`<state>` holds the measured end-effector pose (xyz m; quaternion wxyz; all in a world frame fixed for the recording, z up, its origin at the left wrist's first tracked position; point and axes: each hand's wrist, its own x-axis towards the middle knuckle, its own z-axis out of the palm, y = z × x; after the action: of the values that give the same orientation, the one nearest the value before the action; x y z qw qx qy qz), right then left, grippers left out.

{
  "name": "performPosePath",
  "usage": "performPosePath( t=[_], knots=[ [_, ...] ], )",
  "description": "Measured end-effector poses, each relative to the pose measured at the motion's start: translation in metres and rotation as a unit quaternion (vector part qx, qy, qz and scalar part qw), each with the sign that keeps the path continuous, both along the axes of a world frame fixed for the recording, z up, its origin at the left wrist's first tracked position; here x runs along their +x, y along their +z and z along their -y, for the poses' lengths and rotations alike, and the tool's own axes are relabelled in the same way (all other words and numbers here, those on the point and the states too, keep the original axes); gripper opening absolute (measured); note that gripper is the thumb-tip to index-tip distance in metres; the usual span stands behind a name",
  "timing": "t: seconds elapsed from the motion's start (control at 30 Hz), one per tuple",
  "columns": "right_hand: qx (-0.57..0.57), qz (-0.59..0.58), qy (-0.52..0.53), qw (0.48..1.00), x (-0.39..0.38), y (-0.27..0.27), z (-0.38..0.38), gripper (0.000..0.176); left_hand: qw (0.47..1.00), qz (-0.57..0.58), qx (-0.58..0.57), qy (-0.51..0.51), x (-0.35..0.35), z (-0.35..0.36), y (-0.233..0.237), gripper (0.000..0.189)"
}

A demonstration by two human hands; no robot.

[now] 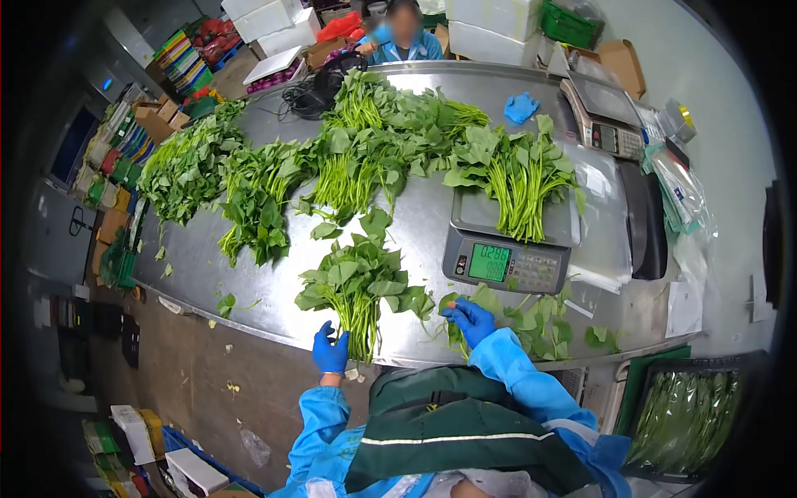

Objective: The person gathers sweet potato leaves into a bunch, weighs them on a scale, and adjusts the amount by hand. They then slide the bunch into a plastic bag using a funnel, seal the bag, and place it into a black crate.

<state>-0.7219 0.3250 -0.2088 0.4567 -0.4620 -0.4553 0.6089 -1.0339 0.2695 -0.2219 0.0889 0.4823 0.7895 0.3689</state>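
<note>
A bunch of leafy green stems (353, 290) lies before me, its cut ends toward the table's near edge. My left hand (330, 350), in a blue glove, is beside the lower stems with thumb and forefinger apart. To the right, my right hand (471, 321), also gloved, has its fingers pinched together above loose leaves (535, 322); what is between the fingertips is too small to make out. Beyond it stands a digital scale (506, 264) with a lit green display. Another bunch of leafy greens (523, 187) rests on its pan.
More leafy greens (349, 178) are heaped across the metal table (398, 332). A second scale (602, 116), a crumpled blue glove (521, 108) and plastic bags (594, 187) lie toward the right. A person (403, 41) sits across the table. A crate of bagged greens (685, 415) stands at lower right.
</note>
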Motion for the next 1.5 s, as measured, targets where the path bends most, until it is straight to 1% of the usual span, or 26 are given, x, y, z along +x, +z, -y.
performPosePath(
  t=[0.07,0.13,0.2,0.23,0.33,0.4,0.47,0.6,0.67,0.7,0.77,0.8,0.83,0.87,0.9,0.97,1.0,1.1,1.17,1.2,1.27,1.3,1.33,1.4,1.47,1.5],
  knots=[
    [-0.014,-0.010,-0.001,1.000,-0.004,-0.005,0.007,0.023,0.991,0.110,-0.068,-0.011,-0.004,0.002,-0.010,0.038],
    [-0.030,-0.021,-0.003,0.999,-0.008,-0.009,0.011,0.023,0.993,0.089,-0.069,-0.036,-0.010,0.002,-0.018,0.032],
    [-0.030,-0.005,0.024,0.999,-0.009,-0.011,0.015,0.023,0.982,0.162,-0.086,-0.044,-0.016,0.000,-0.027,0.026],
    [-0.030,0.004,0.034,0.999,-0.009,-0.009,0.015,0.023,0.981,0.164,-0.089,-0.045,-0.019,0.001,-0.030,0.026],
    [-0.040,-0.003,0.025,0.999,-0.007,-0.008,0.017,0.023,0.958,0.283,0.028,-0.043,-0.027,-0.003,-0.038,0.019],
    [-0.048,0.011,0.027,0.998,-0.005,-0.007,0.018,0.023,0.948,0.317,0.011,-0.009,-0.026,-0.004,-0.016,0.018],
    [-0.055,0.023,0.031,0.998,-0.004,-0.007,0.020,0.023,0.946,0.323,0.030,0.012,-0.023,-0.004,-0.013,0.017],
    [-0.055,0.002,0.028,0.998,-0.010,-0.007,0.023,0.023,0.942,0.334,0.007,0.019,-0.021,-0.002,-0.006,0.019],
    [-0.056,-0.008,0.027,0.998,-0.011,-0.004,0.024,0.023,0.917,0.393,-0.040,0.059,-0.020,-0.004,0.001,0.022],
    [-0.058,0.007,0.043,0.997,-0.011,-0.003,0.022,0.023,0.917,0.392,-0.042,0.059,-0.021,-0.007,0.005,0.022],
    [-0.056,0.041,0.062,0.996,-0.011,0.002,0.018,0.023,0.869,0.472,-0.138,0.061,-0.023,-0.009,0.015,0.030],
    [-0.059,0.059,0.072,0.994,-0.011,0.004,0.019,0.023,0.859,0.488,-0.155,0.009,-0.035,-0.006,0.003,0.040],
    [-0.053,0.048,0.061,0.996,-0.013,-0.006,0.019,0.023,0.852,0.493,-0.176,-0.009,-0.036,-0.005,0.005,0.046],
    [-0.068,0.024,0.062,0.995,-0.014,-0.008,0.019,0.023,0.849,0.498,-0.179,-0.010,-0.034,-0.005,0.011,0.046],
    [-0.052,0.044,0.080,0.994,-0.012,-0.009,0.018,0.023,0.847,0.502,-0.174,-0.012,-0.032,-0.004,0.017,0.043],
    [-0.068,-0.006,0.085,0.994,-0.014,-0.006,0.017,0.023,0.851,0.504,-0.146,-0.017,-0.031,-0.001,0.019,0.039],
    [-0.072,-0.015,0.083,0.994,-0.015,-0.006,0.016,0.023,0.848,0.508,-0.147,-0.020,-0.032,0.000,0.017,0.041],
    [-0.071,-0.005,0.113,0.991,-0.023,-0.006,0.014,0.024,0.856,0.492,-0.160,-0.012,-0.034,0.001,0.016,0.038],
    [-0.085,0.000,0.147,0.985,-0.034,-0.003,0.009,0.025,0.883,0.445,-0.143,-0.044,-0.038,0.003,-0.003,0.039],
    [-0.095,0.004,0.178,0.979,-0.041,-0.002,0.007,0.026,0.882,0.447,-0.145,-0.041,-0.039,0.004,-0.013,0.039],
    [-0.111,-0.013,0.183,0.977,-0.059,0.000,0.006,0.026,0.930,0.357,-0.062,-0.058,-0.040,0.006,-0.027,0.038],
    [-0.104,0.018,0.223,0.969,-0.068,0.006,0.003,0.026,0.936,0.340,-0.066,-0.061,-0.042,0.007,-0.032,0.045],
    [-0.097,0.048,0.263,0.959,-0.077,0.012,0.002,0.026,0.936,0.342,-0.066,-0.058,-0.041,0.006,-0.029,0.045],
    [-0.096,0.048,0.268,0.957,-0.095,0.021,0.001,0.027,0.944,0.293,-0.141,-0.047,-0.033,0.001,-0.016,0.052],
    [-0.081,0.113,0.327,0.935,-0.109,0.031,0.000,0.028,0.949,0.265,-0.164,-0.044,-0.031,-0.003,-0.013,0.056],
    [-0.070,0.091,0.335,0.935,-0.115,0.012,0.003,0.030,0.955,0.239,-0.167,-0.049,-0.031,-0.005,-0.011,0.055]
  ],
)
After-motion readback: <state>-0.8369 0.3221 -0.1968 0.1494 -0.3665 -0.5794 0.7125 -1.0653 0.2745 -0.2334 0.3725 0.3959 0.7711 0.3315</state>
